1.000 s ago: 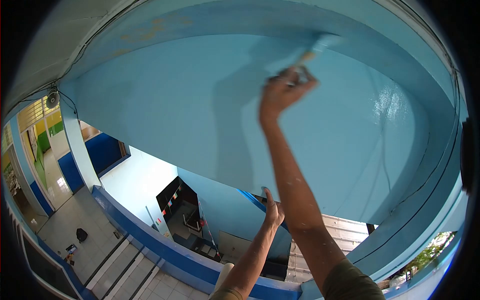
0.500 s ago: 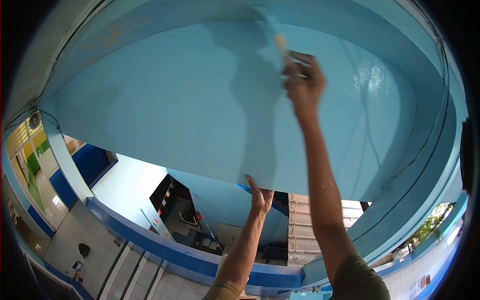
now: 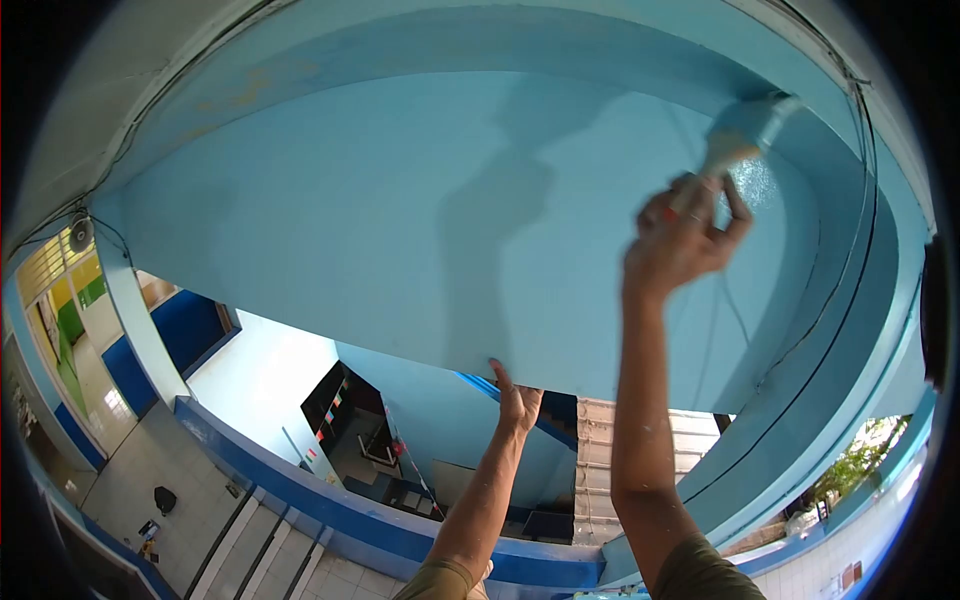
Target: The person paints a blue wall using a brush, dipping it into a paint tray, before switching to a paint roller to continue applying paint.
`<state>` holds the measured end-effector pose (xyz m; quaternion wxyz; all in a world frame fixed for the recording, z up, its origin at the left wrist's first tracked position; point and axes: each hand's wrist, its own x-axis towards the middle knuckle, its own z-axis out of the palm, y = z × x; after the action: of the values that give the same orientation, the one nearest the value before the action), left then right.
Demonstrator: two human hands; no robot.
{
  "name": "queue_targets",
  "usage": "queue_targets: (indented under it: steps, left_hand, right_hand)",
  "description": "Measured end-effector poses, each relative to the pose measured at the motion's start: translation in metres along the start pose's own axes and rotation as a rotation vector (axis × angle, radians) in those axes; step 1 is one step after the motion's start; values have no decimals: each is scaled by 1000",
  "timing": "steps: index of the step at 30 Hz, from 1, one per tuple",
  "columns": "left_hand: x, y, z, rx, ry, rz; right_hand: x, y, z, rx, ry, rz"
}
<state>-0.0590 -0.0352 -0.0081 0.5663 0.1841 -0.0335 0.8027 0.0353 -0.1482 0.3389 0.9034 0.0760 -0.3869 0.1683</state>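
Two bare hands are working against a light blue wall point(image 3: 380, 220) high above a tiled courtyard point(image 3: 150, 450). The right hand point(image 3: 685, 240) is gripping the handle of a paintbrush point(image 3: 745, 130), fingers wrapped tightly around it, and is pressing the bristles to the upper right part of the wall, beside a glossy wet patch point(image 3: 765, 190). The left hand point(image 3: 518, 402) is lying flat and open-fingered against the wall's lower edge, holding nothing. Shadows of the arm and brush are falling across the painted surface. Below, a dark blue ledge point(image 3: 330, 510) is running past a stairway point(image 3: 260, 555), and a fan point(image 3: 80, 233) is hanging at far left.
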Motion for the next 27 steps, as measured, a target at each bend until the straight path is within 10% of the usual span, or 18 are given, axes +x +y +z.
queue_targets:
  steps: [6, 12, 19, 21, 23, 27]
  left_hand:
    - [-4, 5, -22, 63, -366, -222]
    - [-12, 9, 10, 135, -307, -69]
    - [-18, 14, 14, -67, -233, -154]
    - [-14, 6, 4, 283, -521, 310]
    - [-11, 11, 12, 67, -87, -21]
    - [-3, 12, 0, 23, -54, -47]
  right_hand:
    - [-105, 18, 109, 124, -147, 169]
    - [-135, 24, 108, -21, -619, 260]
    - [-111, -43, -69, -175, -844, 461]
    - [-114, -77, -155, -301, -798, 640]
    - [-109, -127, -214, -411, -622, 852]
    - [-110, -212, -330, -636, -187, 1163]
